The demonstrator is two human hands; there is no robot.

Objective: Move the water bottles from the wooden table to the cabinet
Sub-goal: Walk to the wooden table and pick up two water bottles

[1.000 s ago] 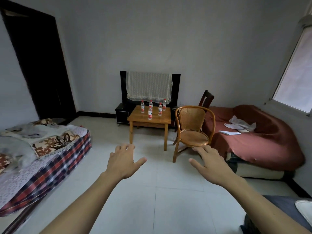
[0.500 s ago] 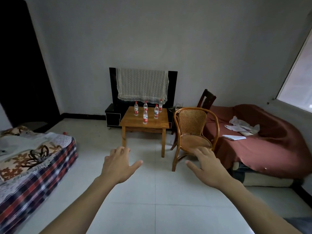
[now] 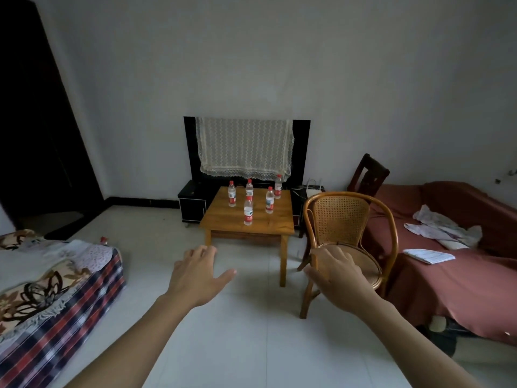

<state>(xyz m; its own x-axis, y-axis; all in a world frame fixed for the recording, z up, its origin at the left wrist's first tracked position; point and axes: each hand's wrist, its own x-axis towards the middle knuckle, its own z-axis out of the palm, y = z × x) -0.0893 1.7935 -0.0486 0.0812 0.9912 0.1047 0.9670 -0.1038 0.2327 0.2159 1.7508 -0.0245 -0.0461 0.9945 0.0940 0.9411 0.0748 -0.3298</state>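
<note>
Five clear plastic water bottles with red caps and red-and-white labels [image 3: 248,210] stand upright on the small square wooden desk [image 3: 223,222] in the middle of the room, apart from one another: one near the front, two in a middle row and two toward the back edge. Directly behind the desk sits the low black cabinet [image 3: 193,201], against the wall under a black screen draped with a cream lace cloth [image 3: 244,147]. The left hand [image 3: 195,275] reaches forward over the white tiled floor [image 3: 223,345], its grip loose, fingers spread, nothing in it. The right hand [image 3: 340,278] is extended likewise, fingers relaxed, grip holding nothing. Just right of the desk stands a round rattan chair [image 3: 340,219], and further right a sofa under a rust-red cover [image 3: 447,284]. At the left lies a bed with a plaid blanket [image 3: 70,312].
</note>
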